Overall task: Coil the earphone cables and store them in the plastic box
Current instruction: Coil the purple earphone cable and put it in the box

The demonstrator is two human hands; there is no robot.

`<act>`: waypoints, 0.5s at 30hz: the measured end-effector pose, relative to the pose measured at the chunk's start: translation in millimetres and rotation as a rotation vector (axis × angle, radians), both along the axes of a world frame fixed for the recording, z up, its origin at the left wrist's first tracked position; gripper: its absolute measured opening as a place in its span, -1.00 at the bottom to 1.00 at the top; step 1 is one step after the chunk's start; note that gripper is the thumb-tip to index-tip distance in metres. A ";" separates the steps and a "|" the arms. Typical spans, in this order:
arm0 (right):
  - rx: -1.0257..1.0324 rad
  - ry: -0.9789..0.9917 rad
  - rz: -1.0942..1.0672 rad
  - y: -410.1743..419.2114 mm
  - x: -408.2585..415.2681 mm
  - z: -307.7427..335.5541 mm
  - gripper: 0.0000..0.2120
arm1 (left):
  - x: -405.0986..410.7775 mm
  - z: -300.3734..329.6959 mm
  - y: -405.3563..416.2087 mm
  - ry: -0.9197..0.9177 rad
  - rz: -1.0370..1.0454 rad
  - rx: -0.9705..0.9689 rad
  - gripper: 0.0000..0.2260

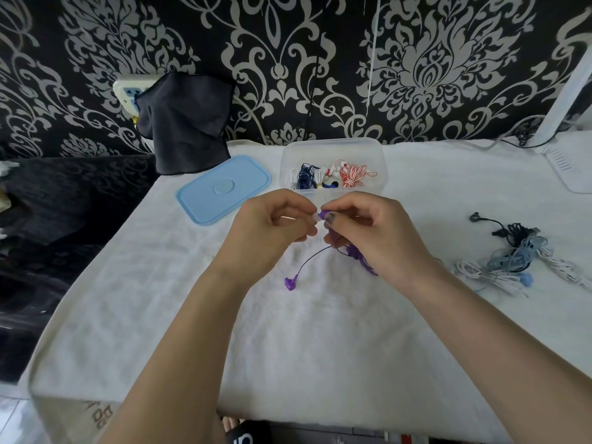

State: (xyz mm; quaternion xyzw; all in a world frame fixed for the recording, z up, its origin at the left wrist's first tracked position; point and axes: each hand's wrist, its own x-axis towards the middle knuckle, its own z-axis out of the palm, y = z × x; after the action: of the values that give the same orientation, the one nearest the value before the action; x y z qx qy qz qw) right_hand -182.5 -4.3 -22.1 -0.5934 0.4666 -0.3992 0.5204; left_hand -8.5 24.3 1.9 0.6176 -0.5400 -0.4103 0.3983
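Purple earphones (pixel 355 254) are held above the white towel at the middle of the table. My left hand (pixel 272 225) and my right hand (pixel 368 229) both pinch one purple earbud at their fingertips. A bunch of the purple cable sits under my right palm. The other purple earbud (pixel 291 281) dangles on its cable down onto the towel. Just behind my hands stands the clear plastic box (pixel 333 149), open, with coiled blue, white and red-white earphones inside.
The box's light blue lid (pixel 224 189) lies left of the box. A tangle of black, grey, white and blue earphones (pixel 515 257) lies at the right. A dark cloth (pixel 185 123) hangs at the back left. The table's left edge drops off to a dark surface.
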 end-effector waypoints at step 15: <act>0.307 -0.372 0.100 -5.9 -4.0 4.4 -0.85 | 2.0 0.7 -3.5 0.228 -0.074 0.015 -0.89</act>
State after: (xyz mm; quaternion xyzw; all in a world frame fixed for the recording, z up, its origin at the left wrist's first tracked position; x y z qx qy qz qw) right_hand -186.5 -10.2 -17.7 -0.4461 0.3879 -0.3999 0.7005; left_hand -6.5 20.8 2.6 0.5493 -0.5106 -0.4964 0.4372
